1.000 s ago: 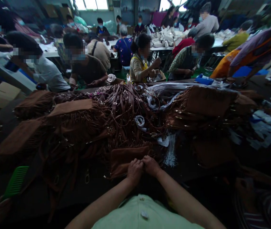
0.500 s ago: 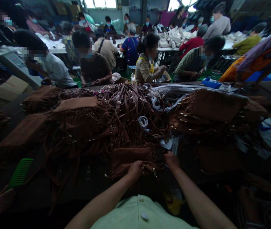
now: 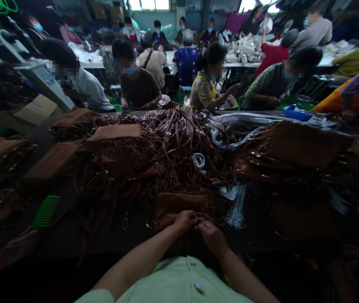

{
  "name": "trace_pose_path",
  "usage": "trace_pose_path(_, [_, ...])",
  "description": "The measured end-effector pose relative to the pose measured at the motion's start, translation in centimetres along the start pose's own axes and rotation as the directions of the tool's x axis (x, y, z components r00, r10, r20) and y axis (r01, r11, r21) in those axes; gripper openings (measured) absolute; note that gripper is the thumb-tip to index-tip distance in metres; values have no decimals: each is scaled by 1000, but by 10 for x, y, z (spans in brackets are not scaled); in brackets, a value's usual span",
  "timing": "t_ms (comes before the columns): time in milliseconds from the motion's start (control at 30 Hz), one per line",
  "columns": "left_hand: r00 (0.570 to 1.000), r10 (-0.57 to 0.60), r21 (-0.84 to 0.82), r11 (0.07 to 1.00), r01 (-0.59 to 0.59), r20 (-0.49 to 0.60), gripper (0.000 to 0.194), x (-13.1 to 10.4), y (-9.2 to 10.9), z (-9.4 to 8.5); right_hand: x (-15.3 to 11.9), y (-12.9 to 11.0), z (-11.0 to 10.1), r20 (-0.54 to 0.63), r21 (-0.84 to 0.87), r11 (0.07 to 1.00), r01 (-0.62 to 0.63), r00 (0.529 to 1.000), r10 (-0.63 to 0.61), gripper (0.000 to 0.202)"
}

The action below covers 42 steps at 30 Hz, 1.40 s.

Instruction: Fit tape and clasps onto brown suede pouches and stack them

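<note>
A flat brown suede bag (image 3: 179, 205) lies in front of me at the near edge of the dark table (image 3: 56, 240). My left hand (image 3: 184, 221) grips its lower right corner. My right hand (image 3: 211, 237) is closed beside it, fingertips meeting the left hand at the bag's edge; what it pinches is too small and dark to tell. Behind the bag lies a big heap of brown straps with metal clasps (image 3: 179, 143). Fringed brown bags (image 3: 116, 147) are stacked to the left and others (image 3: 306, 143) to the right.
A green comb (image 3: 45, 211) lies at the near left. Clear plastic wrapping (image 3: 238, 206) lies right of the bag. Across the table several masked people sit at work, and more tables with white goods (image 3: 245, 48) stand behind them. A cardboard box (image 3: 37, 110) is at far left.
My right hand reached out to the right of the bag half a second ago and has come back to meet my left hand at the bag's corner. The view has shifted slightly.
</note>
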State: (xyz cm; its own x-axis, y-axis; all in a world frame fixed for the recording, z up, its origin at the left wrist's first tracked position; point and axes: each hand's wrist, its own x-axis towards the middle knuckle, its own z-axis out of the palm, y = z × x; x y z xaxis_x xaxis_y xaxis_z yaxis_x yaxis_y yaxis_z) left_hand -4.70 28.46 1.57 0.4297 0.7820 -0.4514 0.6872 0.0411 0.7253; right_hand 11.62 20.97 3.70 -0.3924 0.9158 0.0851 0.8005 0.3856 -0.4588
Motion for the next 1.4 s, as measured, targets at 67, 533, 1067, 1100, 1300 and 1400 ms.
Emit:
trace_pose_path(67, [1000,-19,12,1000,19,2,15,0,0,1,-11,9,0,47,-2,1000,-14,999,14,26])
trace_pose_path(533, [1000,-10,52,999,11,-6,15,0,-2,3,43,67,-6,-114,421,566,-709,577,808,40])
trace_pose_path(1067, [995,-21,-79,996,29,94,19,11,-9,-4,6,26,-11,101,538,592,-600,743,662,39])
trace_pose_path(1100, [995,-20,-85,996,28,100,19,12,-10,-4,3,16,-7,164,514,604,-609,761,628,36])
trace_pose_path(1300, [991,-1,-112,994,16,133,20,18,-18,-1,0,-4,25,266,374,593,-713,695,668,30])
trace_pose_path(1400, [991,16,-119,993,0,137,21,19,-20,1,3,-1,28,266,335,586,-738,671,693,31])
